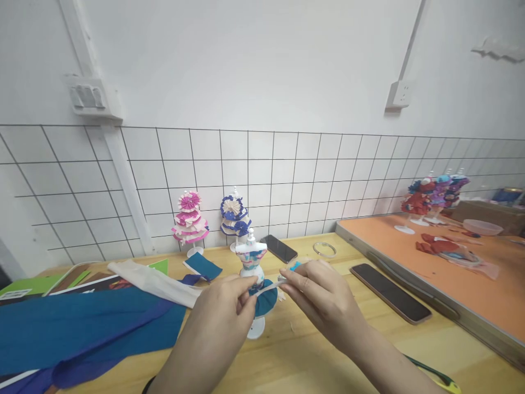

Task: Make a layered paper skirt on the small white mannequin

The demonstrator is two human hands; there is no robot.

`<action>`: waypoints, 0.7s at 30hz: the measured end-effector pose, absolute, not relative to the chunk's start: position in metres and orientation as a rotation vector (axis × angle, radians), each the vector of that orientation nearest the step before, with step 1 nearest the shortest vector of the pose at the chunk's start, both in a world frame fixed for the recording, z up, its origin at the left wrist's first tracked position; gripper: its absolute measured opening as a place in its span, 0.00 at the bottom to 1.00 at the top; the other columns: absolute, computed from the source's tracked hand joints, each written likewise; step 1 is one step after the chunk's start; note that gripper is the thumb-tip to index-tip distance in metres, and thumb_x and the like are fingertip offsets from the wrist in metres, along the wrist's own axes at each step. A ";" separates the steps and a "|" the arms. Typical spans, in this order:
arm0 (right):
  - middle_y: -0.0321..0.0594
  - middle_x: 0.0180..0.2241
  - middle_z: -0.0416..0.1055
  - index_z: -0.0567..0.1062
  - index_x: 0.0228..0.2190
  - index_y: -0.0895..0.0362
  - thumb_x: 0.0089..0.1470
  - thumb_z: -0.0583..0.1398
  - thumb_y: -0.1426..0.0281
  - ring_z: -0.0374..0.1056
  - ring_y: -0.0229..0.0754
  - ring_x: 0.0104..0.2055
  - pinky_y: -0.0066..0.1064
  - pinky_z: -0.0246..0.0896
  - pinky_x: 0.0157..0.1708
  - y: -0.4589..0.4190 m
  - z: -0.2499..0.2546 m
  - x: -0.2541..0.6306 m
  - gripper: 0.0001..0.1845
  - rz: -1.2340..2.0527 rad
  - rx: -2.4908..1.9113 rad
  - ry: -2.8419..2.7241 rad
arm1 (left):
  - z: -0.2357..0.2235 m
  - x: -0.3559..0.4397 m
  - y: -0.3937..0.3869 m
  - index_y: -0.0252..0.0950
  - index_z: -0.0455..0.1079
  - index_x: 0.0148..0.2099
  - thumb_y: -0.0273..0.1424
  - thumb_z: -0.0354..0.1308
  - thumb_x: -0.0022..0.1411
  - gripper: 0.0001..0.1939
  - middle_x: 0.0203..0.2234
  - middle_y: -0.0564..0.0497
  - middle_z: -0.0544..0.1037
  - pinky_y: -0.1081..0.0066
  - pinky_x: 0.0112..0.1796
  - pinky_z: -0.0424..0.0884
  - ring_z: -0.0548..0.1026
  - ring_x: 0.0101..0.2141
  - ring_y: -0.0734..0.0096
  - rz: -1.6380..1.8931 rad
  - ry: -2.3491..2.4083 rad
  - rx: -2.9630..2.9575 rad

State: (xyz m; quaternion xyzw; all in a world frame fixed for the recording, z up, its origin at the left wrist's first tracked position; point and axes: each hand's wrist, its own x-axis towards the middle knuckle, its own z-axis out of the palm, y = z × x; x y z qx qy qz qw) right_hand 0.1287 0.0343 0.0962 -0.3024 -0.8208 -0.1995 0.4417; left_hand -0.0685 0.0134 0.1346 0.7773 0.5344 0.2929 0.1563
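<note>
A small white mannequin with a patterned bodice stands on a round base in front of me. A teal ruffled skirt piece hangs at its waist. Pinched at one end by my left hand, a thin white strip stretches across the skirt. My right hand pinches the strip's other end between thumb and fingers. Something bright blue shows behind the right fingers; what it is I cannot tell.
Two dressed mannequins, one pink and one blue-and-cream, stand by the tiled wall. Teal fabric and a white cloth strip lie left. Two phones, a ring and yellow-handled scissors lie around. An orange-topped table adjoins.
</note>
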 end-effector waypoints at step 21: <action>0.38 0.25 0.68 0.71 0.29 0.57 0.58 0.53 0.73 0.62 0.36 0.25 0.27 0.50 0.24 0.031 0.097 0.123 0.09 -0.389 -0.945 -2.117 | 0.138 -0.074 0.017 0.40 0.63 0.27 0.29 0.48 0.54 0.06 0.20 0.56 0.72 0.73 0.25 0.61 0.71 0.24 0.70 0.766 1.599 2.021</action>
